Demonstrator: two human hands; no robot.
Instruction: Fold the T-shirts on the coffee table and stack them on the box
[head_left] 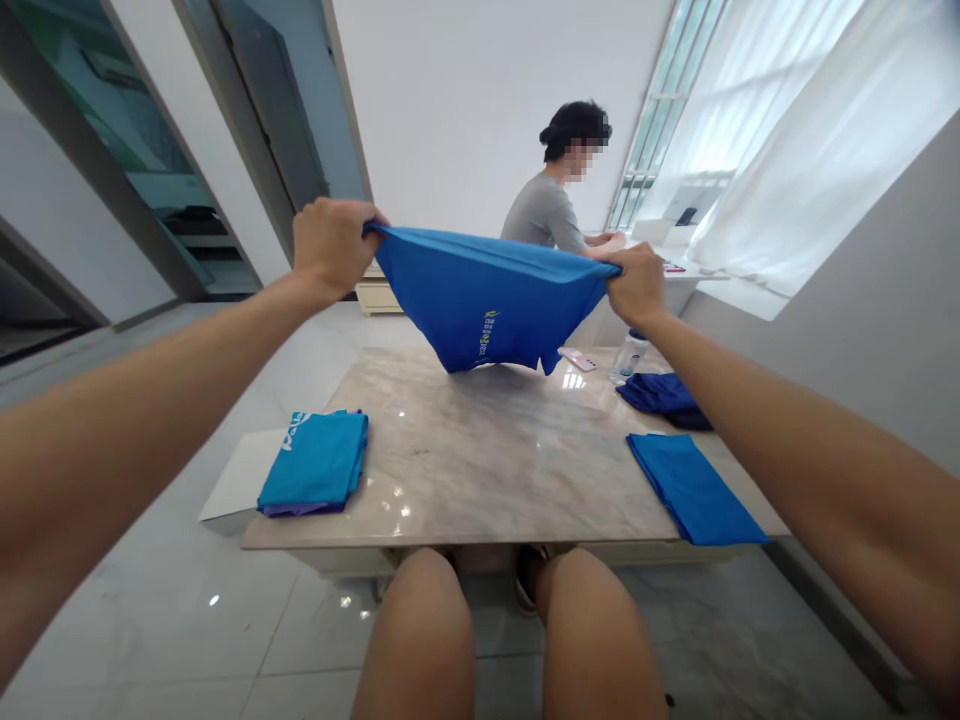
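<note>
A blue cloth garment (487,300) with small white and yellow lettering is stretched in the air between my hands, above the marble-topped table (465,460). My left hand (337,245) is closed on its upper left corner. The upper right corner is gripped in my right hand (637,285). Its lower edge hangs loose near the tabletop; I cannot tell what kind of garment it is. A folded stack of teal-blue cloth (319,460) lies at the table's left end. Under my right forearm rests a folded blue cloth (694,485), reaching over the front edge.
At the right back are a clear bottle (628,358), a pink phone (578,359) and a crumpled dark blue cloth (660,395). Behind the table a person in a grey shirt (541,212) sits at a white desk (679,265). My knees are at the table's front edge.
</note>
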